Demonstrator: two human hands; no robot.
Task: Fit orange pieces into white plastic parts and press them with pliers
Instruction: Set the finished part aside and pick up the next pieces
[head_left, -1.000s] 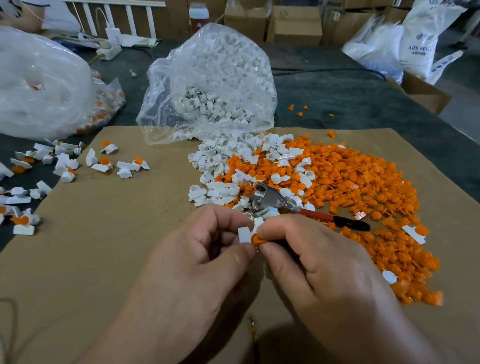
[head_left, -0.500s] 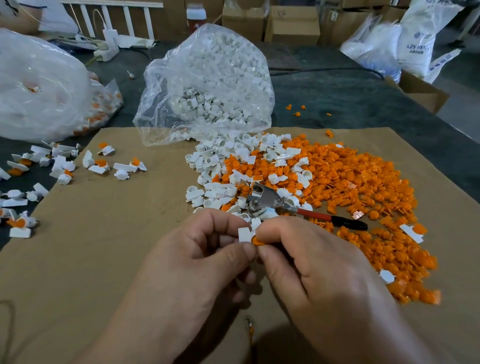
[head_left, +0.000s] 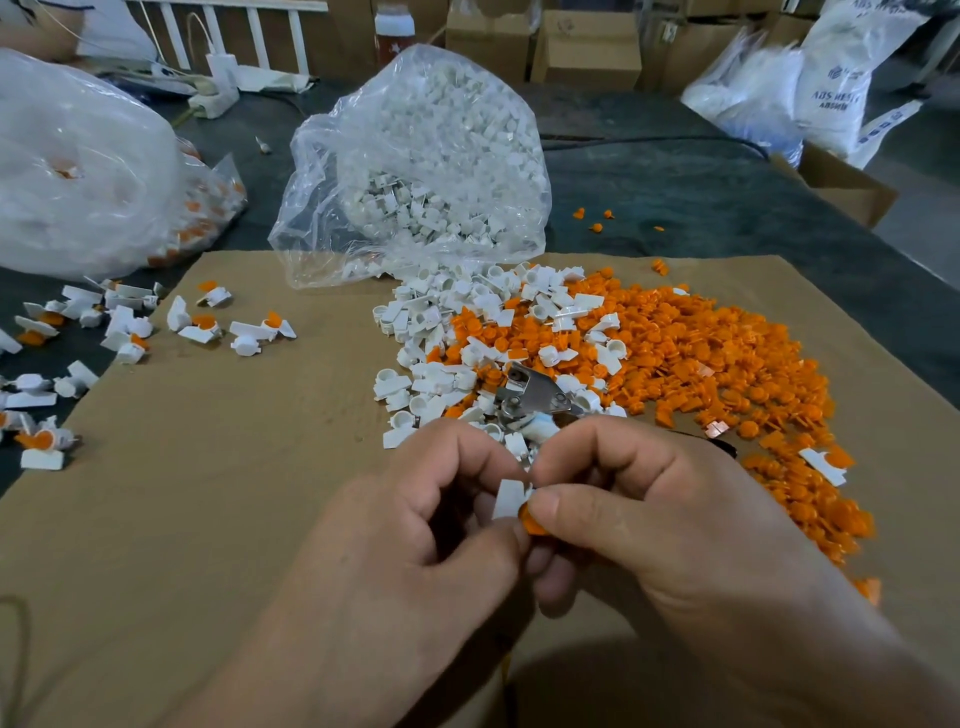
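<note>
- The white part (head_left: 508, 499) stands up tall between both hands, above the cardboard (head_left: 208, 493).
- The orange piece (head_left: 530, 524) touches its bottom right corner.
- The left hand (head_left: 415, 545) pinches the white part, fingers curled.
- The right hand (head_left: 649, 509) pinches the orange piece.
- The pliers (head_left: 535, 392) lie just behind.

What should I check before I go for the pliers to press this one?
1. Left hand holds white plastic part: ok, pinched.
2. Right hand holds orange piece against the part's lower edge: ok.
3. Orange piece fully seated: cannot tell, fingers hide the joint.
4. Pliers located: ok, metal head lies on the mixed pile just beyond the hands.
5. Pliers handle clear to grab: cannot tell, mostly hidden behind the right hand.
6. A hand free for the pliers: not ok, both occupied.
</note>
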